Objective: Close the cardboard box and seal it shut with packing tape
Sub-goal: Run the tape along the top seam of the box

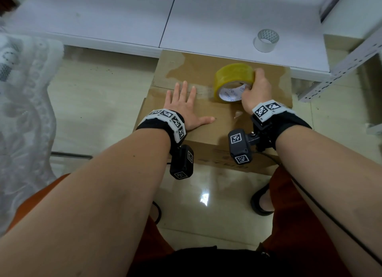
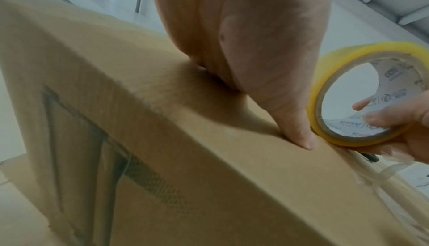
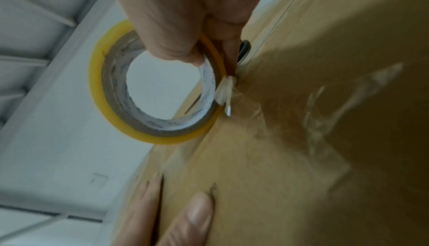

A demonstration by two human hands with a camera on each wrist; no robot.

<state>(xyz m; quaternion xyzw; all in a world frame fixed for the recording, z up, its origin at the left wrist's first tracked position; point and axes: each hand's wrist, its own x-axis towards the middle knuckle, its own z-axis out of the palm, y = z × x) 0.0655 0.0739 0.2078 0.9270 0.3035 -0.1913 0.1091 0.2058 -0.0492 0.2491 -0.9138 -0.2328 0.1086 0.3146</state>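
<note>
While the left hand [image 1: 184, 107] lies flat with straight fingers [image 1: 184, 89] spread on the closed brown cardboard box [image 1: 206, 132] at frame centre, the right hand [image 1: 257, 89] curls round a yellowish roll of clear packing tape [image 1: 233, 80] standing on edge on the lid (thumb inside its core). A clear strip [image 1: 201, 90] runs along the flap seam under the left fingertips. An empty pale tape core [image 1: 266, 40] sits on the white table [image 1: 217, 18], upper right. The box's contents are hidden.

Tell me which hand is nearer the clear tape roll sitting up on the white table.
Right. The right hand grips the yellow tape roll on the cardboard box, just below the clear tape roll. The left hand lies flat on the box, farther left.
</note>
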